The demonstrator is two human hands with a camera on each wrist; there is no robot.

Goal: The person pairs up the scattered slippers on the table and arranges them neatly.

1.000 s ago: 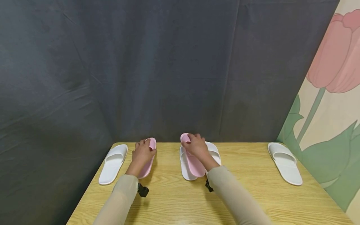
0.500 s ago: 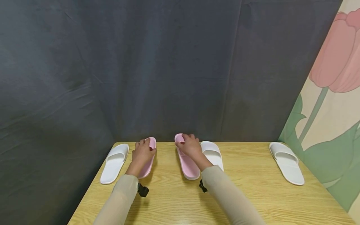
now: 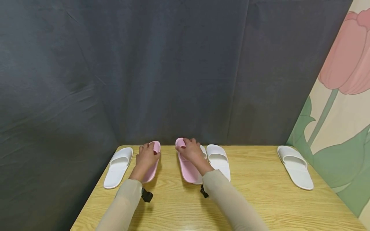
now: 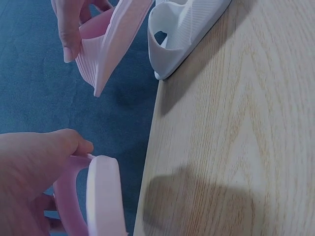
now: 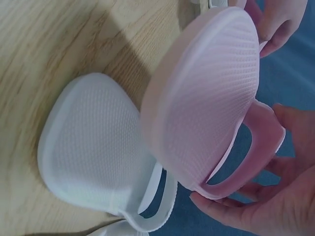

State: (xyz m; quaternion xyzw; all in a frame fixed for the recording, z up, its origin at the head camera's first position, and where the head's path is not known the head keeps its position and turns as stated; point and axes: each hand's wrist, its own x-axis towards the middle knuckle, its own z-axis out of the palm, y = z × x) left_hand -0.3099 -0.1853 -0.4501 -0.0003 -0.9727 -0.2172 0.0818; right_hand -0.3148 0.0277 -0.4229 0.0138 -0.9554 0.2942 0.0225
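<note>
My left hand (image 3: 146, 158) grips a pink slipper (image 3: 151, 172) by its strap; the slipper is raised, with its shadow on the wood in the left wrist view. Over the middle of the table, my right hand (image 3: 192, 152) holds another pink slipper (image 3: 189, 171) by its strap, thumb and fingers around the band (image 5: 263, 142). Partly behind that slipper and the right hand lies a white slipper (image 5: 98, 142), apart from the pink one. A second white slipper (image 3: 218, 158) stands close on its right.
One white slipper (image 3: 118, 168) lies at the table's left side, another (image 3: 295, 168) near the right edge. A dark curtain (image 3: 179, 70) hangs behind the wooden table (image 3: 173, 208). On the right is a wall with a painted tulip (image 3: 342, 54).
My right hand has moved left with its pink slipper, uncovering part of the white slipper behind it. The left hand stays in place with its own pink slipper.
</note>
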